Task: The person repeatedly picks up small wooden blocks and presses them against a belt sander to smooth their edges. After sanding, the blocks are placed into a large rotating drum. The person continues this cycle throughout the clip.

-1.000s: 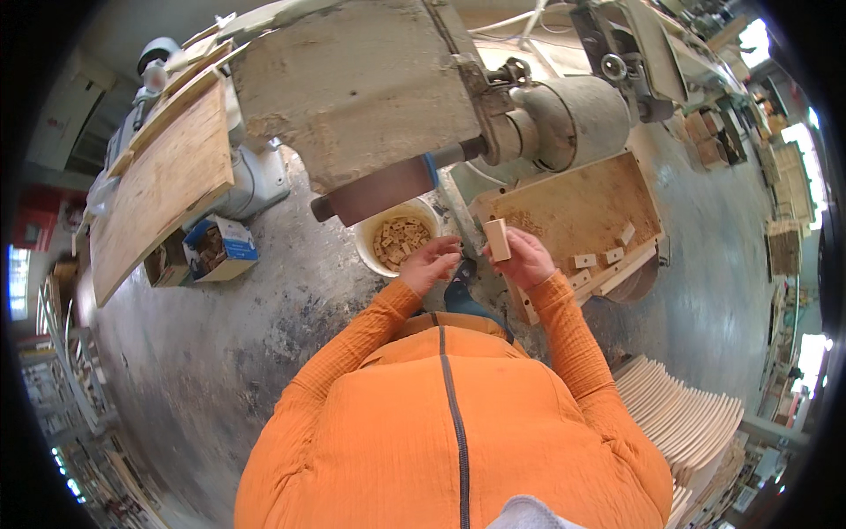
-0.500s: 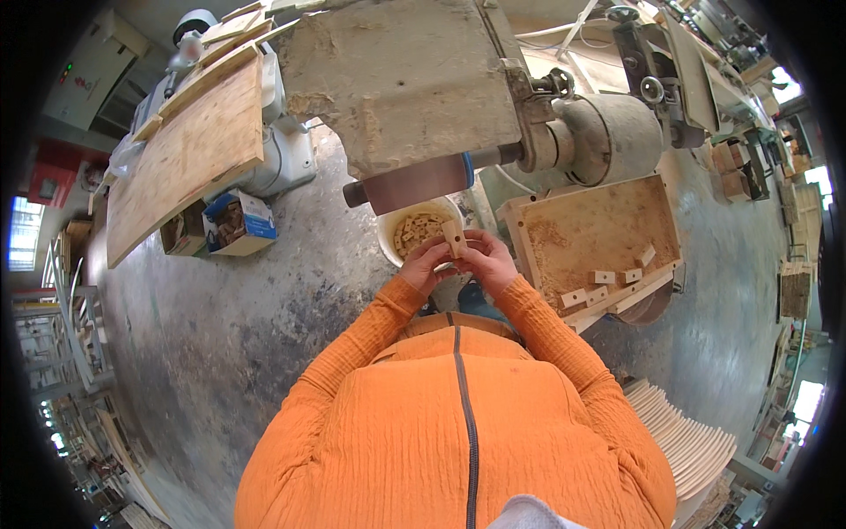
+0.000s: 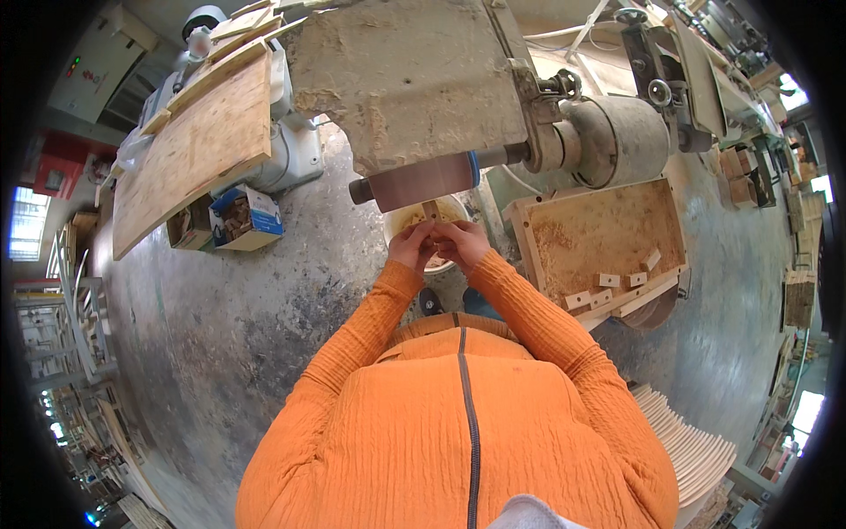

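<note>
Workshop floor [image 3: 220,326] is grey, scuffed, with dark stains. Straight ahead of me: dusty machine table [image 3: 410,88], chipped at its near left corner. Brown roller [image 3: 414,185] sits crosswise at the near edge, blue collar [image 3: 474,167] toward its right end, rounded motor housing [image 3: 621,141] further right. Wooden block [image 3: 431,211] is out front between my hands, far end right at the roller's lower edge; can't tell from this angle if they touch. Left hand [image 3: 411,246]: fingers pinched nearly closed, gripping the block's near end. Right hand [image 3: 465,242]: fingers bent, also closed down on the near end from the other side, fingertips of both hands close together. White bucket [image 3: 389,231] stands below, partly hidden by my hands and the roller. To my right, shallow wooden tray [image 3: 573,229], sawdust over its bottom, with several drilled blocks [image 3: 608,279] grouped toward the near right side. Off left, tilted plywood board [image 3: 198,145], blue-and-white carton [image 3: 249,219] with wood bits under its edge. Stack of curved wooden strips [image 3: 692,441] low on my right, just past my orange sleeve [image 3: 551,309].
</note>
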Available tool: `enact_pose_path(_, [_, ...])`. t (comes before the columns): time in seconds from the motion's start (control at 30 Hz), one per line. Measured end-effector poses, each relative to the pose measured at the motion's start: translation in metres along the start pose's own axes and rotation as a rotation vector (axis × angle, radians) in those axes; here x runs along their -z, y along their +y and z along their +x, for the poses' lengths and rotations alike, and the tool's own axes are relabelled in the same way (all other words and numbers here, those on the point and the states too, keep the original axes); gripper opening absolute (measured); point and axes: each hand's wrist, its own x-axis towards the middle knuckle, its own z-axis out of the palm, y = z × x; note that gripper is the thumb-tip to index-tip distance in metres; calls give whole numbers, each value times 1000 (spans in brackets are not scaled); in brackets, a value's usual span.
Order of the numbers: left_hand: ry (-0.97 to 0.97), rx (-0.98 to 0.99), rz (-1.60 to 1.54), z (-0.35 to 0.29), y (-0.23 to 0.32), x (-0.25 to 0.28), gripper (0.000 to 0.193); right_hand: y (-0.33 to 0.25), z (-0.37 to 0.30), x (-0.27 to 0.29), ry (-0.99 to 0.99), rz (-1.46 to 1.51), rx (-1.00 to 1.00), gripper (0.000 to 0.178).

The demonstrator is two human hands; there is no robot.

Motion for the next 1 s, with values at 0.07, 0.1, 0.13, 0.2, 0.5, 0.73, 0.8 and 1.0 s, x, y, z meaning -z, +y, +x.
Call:
enact_pose_path(0.07, [11,-10,-13,1,4,3,20,-3,-1,-8,-19,38,-7,26])
enact_pose_path(0.1, [13,-12,-19,2,5,2,20,-5,-1,-10,-18,46,6,26])
enact_pose_path(0.13, [2,-24,-28,2,6,1,20,-6,-1,-12,-16,54,19,25])
enact_pose_path(0.2, [-23,-43,-43,1,8,-2,19,-8,-3,-14,11,45,42,25])
enact_pose_path(0.5, [21,-107,17,-16,2,-2,24,-4,-15,-15,-7,-59,149,28])
enact_pose_path(0.73, [-64,-107,137,-18,-5,1,30,11,-13,3,-5,-152,203,34])
enact_pose_path(0.8, [-56,-111,190,-16,-7,-1,31,12,-11,4,31,-322,258,36])
enact_pose_path(1.0, [-19,-60,60,-9,6,4,29,-3,-10,0,-57,-82,75,32])
